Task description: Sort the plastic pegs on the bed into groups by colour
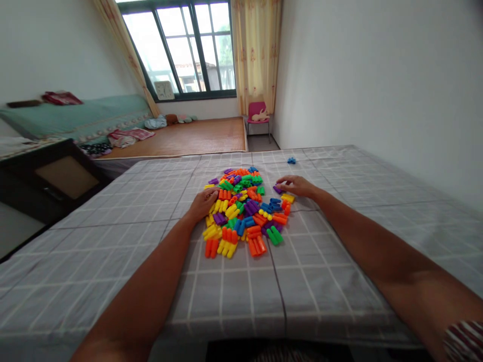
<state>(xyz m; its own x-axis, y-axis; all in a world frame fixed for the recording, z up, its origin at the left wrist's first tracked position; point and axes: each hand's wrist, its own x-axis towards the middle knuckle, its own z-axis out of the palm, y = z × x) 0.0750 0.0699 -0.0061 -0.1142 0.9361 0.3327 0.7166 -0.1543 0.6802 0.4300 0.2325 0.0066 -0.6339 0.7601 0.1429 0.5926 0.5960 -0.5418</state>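
A loose heap of plastic building pieces (251, 207), shaped like short joined tubes in orange, yellow, green, blue and purple, lies on a grey checked cloth. Against the heap's left edge rests my left hand (205, 203), fingers stretched out beside orange and yellow pieces, holding nothing that I can see. At the right side of the heap, my right hand (298, 185) has its fingertips closed on a purple plastic piece (277, 189). Just below that hand lies a yellow piece (288, 198). Some pieces are partly hidden under others.
One blue piece (292, 161) lies apart near the far edge of the cloth-covered table (339, 296). Beyond stand a bed with a brown mat (204, 133) and a pink chair (257, 109). A dark cabinet (56, 173) is at the left, a white wall (377, 85) at the right.
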